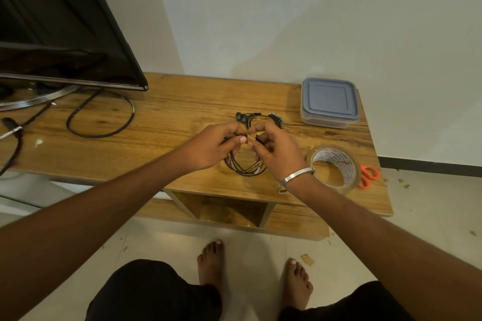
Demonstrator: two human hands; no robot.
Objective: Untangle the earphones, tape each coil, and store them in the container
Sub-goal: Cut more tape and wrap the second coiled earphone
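Observation:
A coil of dark earphone cable (pixel 245 167) hangs between my two hands above the wooden table (pixel 182 112). My left hand (pixel 214 144) grips the coil's upper left side with curled fingers. My right hand (pixel 276 150) pinches the coil beside it, and a small strip of brown tape (pixel 249 135) sits between the two thumbs. More black earphones (pixel 258 117) lie on the table just beyond my hands. A clear container with a grey-blue lid (pixel 329 101), lid on, stands at the back right.
A roll of clear tape (pixel 333 165) stands right of my right wrist, with orange-handled scissors (pixel 369 176) next to it at the table's right edge. A television (pixel 65 34) on its stand and a looped black cable (pixel 101 114) occupy the left.

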